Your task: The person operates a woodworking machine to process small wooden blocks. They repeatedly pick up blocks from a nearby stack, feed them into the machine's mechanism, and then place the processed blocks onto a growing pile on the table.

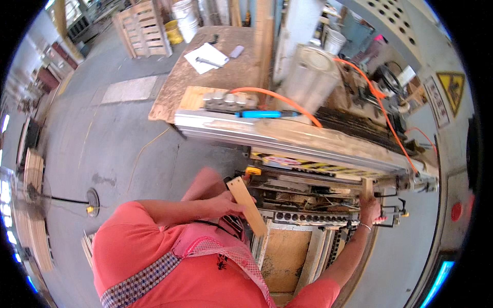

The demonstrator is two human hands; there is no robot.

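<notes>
The left hand (226,203) is closed around a short flat strip of pale wood (246,204), gripping it near the upper end so it slants down to the right in front of the chest. The right hand (370,208) reaches out to a second, narrower pale wooden piece (366,188) standing upright on the grey metal woodworking machine (308,141); its fingers wrap the base of that piece. An orange hose (382,110) runs across the machine

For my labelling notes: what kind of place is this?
Probably a woodworking workshop: the left hand holds a wooden slat at a multi-spindle drilling machine, with a wooden pallet on the concrete floor.
</notes>
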